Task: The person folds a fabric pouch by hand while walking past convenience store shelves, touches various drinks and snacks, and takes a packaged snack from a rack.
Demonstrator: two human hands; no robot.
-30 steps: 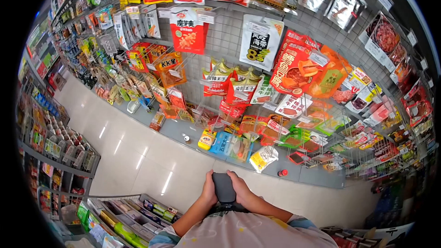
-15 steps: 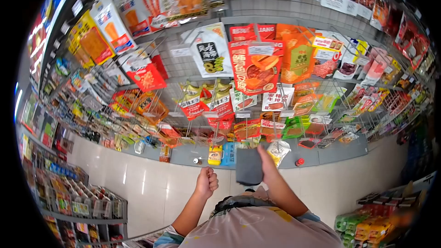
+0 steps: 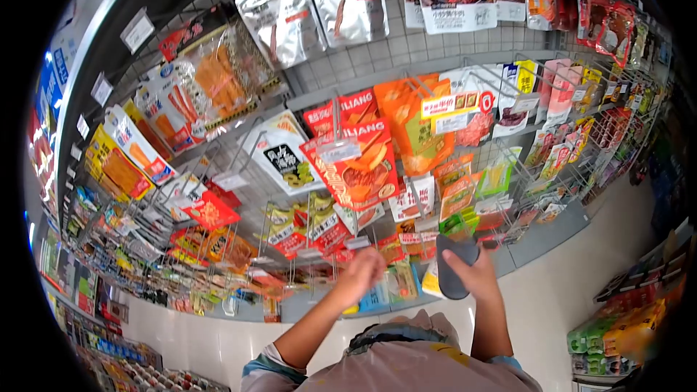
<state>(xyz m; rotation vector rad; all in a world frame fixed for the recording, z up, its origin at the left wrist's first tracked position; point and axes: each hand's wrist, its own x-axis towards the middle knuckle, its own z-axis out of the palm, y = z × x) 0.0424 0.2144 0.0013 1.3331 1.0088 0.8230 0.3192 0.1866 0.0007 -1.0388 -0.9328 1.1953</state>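
Note:
My right hand [image 3: 475, 274] grips a dark grey phone-shaped object [image 3: 459, 276] by its side, thumb across its near face. It is held upright in front of the lower rows of the shelf. My left hand [image 3: 365, 274] is raised at the centre, blurred by motion, so its fingers are unclear. Above it hangs a red pouch [image 3: 357, 167] on a hook, tilted, with a price tag before it. An orange pouch [image 3: 417, 131] and a white-and-black pouch [image 3: 287, 151] hang on either side.
Hooks with price tags jut out from a grey wire-mesh rack [image 3: 341, 72] full of packaged snacks. Silver pouches [image 3: 348, 3] hang at the top. Pale tiled floor [image 3: 541, 297] lies below. Stacked green and orange packs [image 3: 610, 337] stand at the right, more shelving [image 3: 116, 352] at lower left.
The view has turned, and the rack appears closer and tilted. My left hand has gone from a fist low down to higher and blurred. My right hand has shifted right with the dark grey object.

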